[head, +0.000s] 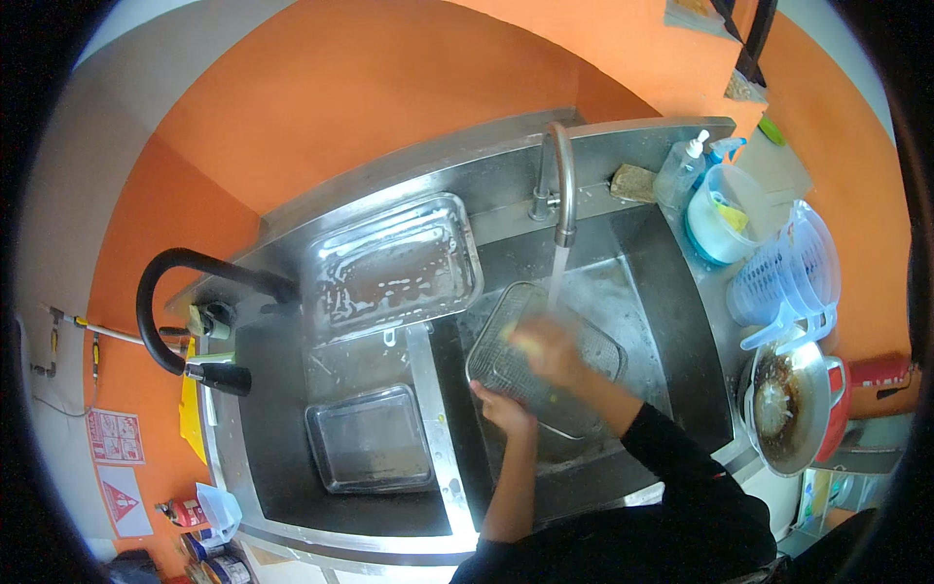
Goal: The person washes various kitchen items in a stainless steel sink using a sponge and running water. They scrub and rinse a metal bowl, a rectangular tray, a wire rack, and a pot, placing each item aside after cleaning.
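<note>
A wire mesh basket (598, 347) is tilted in the right sink basin, under running water from a metal faucet (565, 182). My left hand (505, 410) grips the basket's near left rim. Over the mesh, my right hand (547, 350) is blurred and holds something yellowish that looks like a sponge. A wet metal tray (394, 266) rests across the back of the left basin. Lower in that basin lies a smaller rectangular tray or container (373, 442).
A black flexible faucet (164, 270) arches over the left basin. At the right stand a pump bottle (680, 171), a white tub (722, 219), clear plastic measuring jugs (788, 270) and a stained metal pan (792, 409). A brownish block (633, 183) sits behind the right basin.
</note>
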The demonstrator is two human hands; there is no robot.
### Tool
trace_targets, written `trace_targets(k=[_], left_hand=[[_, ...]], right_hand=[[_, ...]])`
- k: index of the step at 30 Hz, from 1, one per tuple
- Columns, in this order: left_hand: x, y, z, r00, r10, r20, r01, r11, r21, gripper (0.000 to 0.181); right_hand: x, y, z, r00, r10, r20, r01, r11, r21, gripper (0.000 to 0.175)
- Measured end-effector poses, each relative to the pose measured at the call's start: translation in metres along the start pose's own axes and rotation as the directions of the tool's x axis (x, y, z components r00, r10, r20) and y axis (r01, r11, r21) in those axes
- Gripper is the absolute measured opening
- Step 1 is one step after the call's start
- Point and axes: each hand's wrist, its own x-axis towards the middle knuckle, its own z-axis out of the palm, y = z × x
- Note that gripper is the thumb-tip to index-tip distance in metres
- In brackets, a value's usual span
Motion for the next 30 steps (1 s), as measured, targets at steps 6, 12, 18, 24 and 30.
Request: trace_targets(k=[6,12,18,24,30], left_hand=[[0.008,0.005,-0.011,0.997,-0.077,0.016,0.077,0.997,0.021,0.066],[0.015,0.007,-0.010,0.996,-0.090,0.013,0.091,0.990,-0.110,0.065],[0.015,0.003,-0.006,0.992,-0.126,-0.015,0.122,0.983,-0.138,0.064],[0.011,0.003,-0.004,0.991,-0.115,0.062,0.120,0.989,-0.083,0.063],[0.019,0.006,0.001,0.972,-0.201,0.119,0.200,0.980,0.019,0.057]], right_hand=[[0.009,-0.008,0.001,0.867,0.498,0.014,-0.490,0.858,-0.156,0.030],[0.016,-0.021,0.004,0.948,0.268,0.168,-0.277,0.960,0.029,0.027],[0.017,-0.024,0.001,0.971,-0.083,0.224,0.025,0.968,0.250,0.028],[0.015,-0.019,-0.012,0.957,0.123,0.263,-0.110,0.992,-0.065,0.023],[0.003,-0.012,-0.021,0.810,0.532,0.246,-0.567,0.818,0.097,0.017]])
